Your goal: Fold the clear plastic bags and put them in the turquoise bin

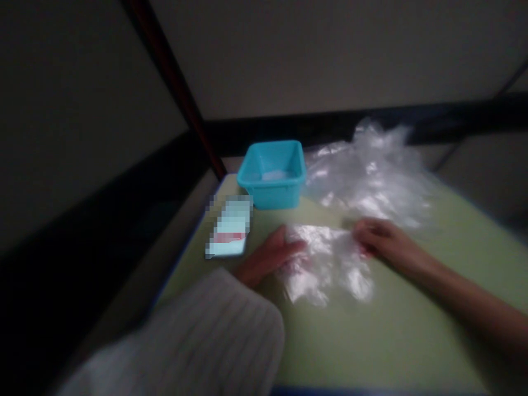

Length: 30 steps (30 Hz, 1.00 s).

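Observation:
A clear, crinkled plastic bag (325,258) is stretched between my two hands above the table. My left hand (274,253) grips its left side, with the thumb lying over the film. At the bag's upper right corner, the fingers of my right hand (373,236) are pinched on the plastic. The lower part of the bag hangs loose and wrinkled. Blur hides the finer detail of the fingertips and the bag's edge.
A turquoise plastic basket (275,195) stands at the back of the yellow-green table (371,346), with something pale inside. To its right lies a heap of clear plastic bags (371,170). A lit, pixelated phone-like object (231,225) rests left. Walls rise behind.

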Each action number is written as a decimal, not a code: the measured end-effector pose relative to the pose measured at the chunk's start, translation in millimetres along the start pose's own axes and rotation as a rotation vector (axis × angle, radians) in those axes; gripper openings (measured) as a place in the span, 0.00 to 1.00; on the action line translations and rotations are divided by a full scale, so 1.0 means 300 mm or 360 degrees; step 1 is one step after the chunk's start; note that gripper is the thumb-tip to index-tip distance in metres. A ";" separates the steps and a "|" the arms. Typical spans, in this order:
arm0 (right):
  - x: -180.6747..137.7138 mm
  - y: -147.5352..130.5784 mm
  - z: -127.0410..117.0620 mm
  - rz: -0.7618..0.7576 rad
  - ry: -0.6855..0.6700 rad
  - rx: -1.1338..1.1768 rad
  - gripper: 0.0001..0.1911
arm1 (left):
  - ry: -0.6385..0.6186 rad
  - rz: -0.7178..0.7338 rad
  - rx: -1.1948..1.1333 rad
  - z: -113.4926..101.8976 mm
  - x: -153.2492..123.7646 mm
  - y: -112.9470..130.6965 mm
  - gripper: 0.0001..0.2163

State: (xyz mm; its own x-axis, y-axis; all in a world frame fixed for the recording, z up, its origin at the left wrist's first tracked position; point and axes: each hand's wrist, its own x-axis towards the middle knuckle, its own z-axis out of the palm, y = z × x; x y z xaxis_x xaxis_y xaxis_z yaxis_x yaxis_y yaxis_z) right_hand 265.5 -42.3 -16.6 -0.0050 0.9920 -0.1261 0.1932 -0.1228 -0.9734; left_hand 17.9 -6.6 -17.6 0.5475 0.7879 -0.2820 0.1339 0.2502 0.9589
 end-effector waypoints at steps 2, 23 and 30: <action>-0.001 -0.005 0.000 0.0026 0.0035 0.0034 0.11 | -0.0126 -0.0030 0.0080 -0.007 -0.007 0.009 0.25; -0.090 -0.100 -0.148 0.0579 -0.1543 -0.0618 0.18 | 0.0957 0.0460 0.0308 -0.068 0.061 0.007 0.19; -0.040 -0.080 -0.117 -0.0792 -0.0583 -0.1154 0.20 | 0.0859 0.0523 0.0320 -0.061 0.067 0.000 0.14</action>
State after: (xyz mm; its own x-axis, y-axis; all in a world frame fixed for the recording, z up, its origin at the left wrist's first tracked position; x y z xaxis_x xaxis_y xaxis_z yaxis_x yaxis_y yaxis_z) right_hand 295.4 -50.2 15.1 -0.5341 0.8396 0.0993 0.6468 0.4814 -0.5915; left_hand 13.8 19.5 -23.9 0.1025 0.9897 0.1003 0.2107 -0.1201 0.9701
